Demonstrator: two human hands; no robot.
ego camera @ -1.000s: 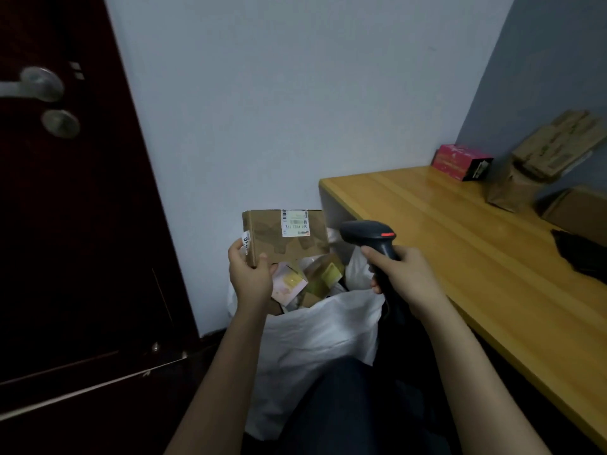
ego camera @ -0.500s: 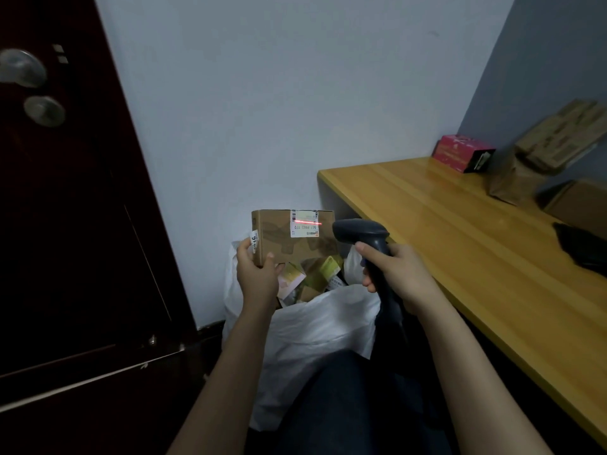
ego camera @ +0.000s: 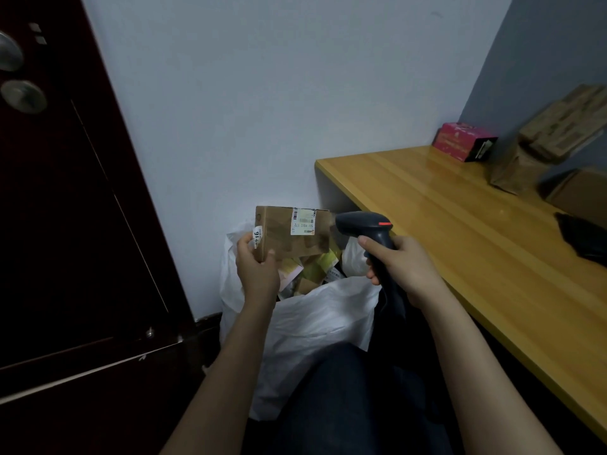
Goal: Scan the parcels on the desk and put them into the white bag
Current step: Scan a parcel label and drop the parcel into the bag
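Now, widest first: dark door (ego camera: 65, 224) on the left, pale wall behind, wooden desk (ego camera: 460, 231) running along the right. At the desk's far end are stacked brown boxes (ego camera: 551, 136), a pink box (ego camera: 463, 141) and a flat dark item (ego camera: 581, 239), all well apart from the hands. White bag (ego camera: 305, 326) stands on the floor between door and desk, mouth open, several small packets already inside.

Brown parcel (ego camera: 292, 236) is held in the air directly above the bag's mouth. Its long axis is roughly level, left to right, with the labelled face toward the camera. Left hand (ego camera: 258, 272) grips its lower left corner, thumb on the front face, fingers curled round the end by a small white sticker. Right hand (ego camera: 405, 267) is wrapped round the handle of the scanner (ego camera: 364, 226), forefinger up near the head. The scanner's nose sits just beside the parcel's right end, pointing toward it. Shipping label (ego camera: 303, 221) lies upper right on the parcel's face.

Relation that matters: the bag opening is straight below the parcel, and the left hand, the nearer one, carries it alone. Judgement: a short lowering and release should do, with no reach across.

Against half a second ago: the red scan line then crossing the label is gone; grip and parcel pose look about the same. Reading probably taken, though nothing visible confirms it.
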